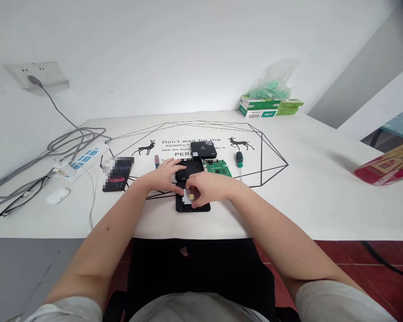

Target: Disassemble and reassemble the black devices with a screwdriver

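A black plastic case half [204, 209] lies near the front of the table, with a thin pale plate [186, 199] bearing a small yellow square inside it. My right hand [208, 185] is closed over the plate, thumb and fingers curled at its edges; its far side is hidden. Fingers spread, my left hand [164, 174] rests along the left side of the case parts, its thumb at the plate's upper left corner. Just beyond lies another black case piece [189, 170]. To its right is a green circuit board [218, 167], partly covered by my right hand.
Behind are a closed black box [203, 150], a green-handled screwdriver [239, 159] and a second screwdriver [156, 161]. At left lie a phone [121, 174], power strip [89, 158], glasses [25, 196] and white case [57, 196]. Green boxes [260, 105] and a red package [386, 165] stand right.
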### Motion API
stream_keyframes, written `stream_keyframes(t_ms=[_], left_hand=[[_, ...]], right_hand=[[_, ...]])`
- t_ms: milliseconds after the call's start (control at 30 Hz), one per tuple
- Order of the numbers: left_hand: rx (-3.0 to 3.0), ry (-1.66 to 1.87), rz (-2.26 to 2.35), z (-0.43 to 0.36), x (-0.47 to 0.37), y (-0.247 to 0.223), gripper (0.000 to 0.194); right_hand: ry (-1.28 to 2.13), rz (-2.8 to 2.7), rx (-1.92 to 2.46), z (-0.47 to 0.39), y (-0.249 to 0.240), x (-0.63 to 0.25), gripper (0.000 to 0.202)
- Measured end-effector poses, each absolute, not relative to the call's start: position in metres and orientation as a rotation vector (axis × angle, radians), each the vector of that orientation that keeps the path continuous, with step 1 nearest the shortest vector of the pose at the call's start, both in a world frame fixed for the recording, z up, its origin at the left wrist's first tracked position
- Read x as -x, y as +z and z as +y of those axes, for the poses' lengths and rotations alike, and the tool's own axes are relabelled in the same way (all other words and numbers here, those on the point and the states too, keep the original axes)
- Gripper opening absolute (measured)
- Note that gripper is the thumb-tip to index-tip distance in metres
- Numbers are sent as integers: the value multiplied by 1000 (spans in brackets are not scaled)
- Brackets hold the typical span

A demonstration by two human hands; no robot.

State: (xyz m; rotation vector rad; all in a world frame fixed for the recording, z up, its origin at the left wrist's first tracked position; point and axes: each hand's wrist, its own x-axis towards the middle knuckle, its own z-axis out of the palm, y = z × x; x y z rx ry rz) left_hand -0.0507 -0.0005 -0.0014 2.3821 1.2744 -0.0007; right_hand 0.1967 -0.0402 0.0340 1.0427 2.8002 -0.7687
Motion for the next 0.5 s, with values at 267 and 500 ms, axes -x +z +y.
stream_keyframes(t_ms=[267, 500], left_hand=[[-2380, 12, 1255, 0, 50, 0, 100], [-2350, 49, 1232, -3, 51, 3, 92]], right_hand=[[-837, 2810, -1127, -41, 42, -208, 27], [-882, 2419, -1379, -24, 48, -254, 32]])
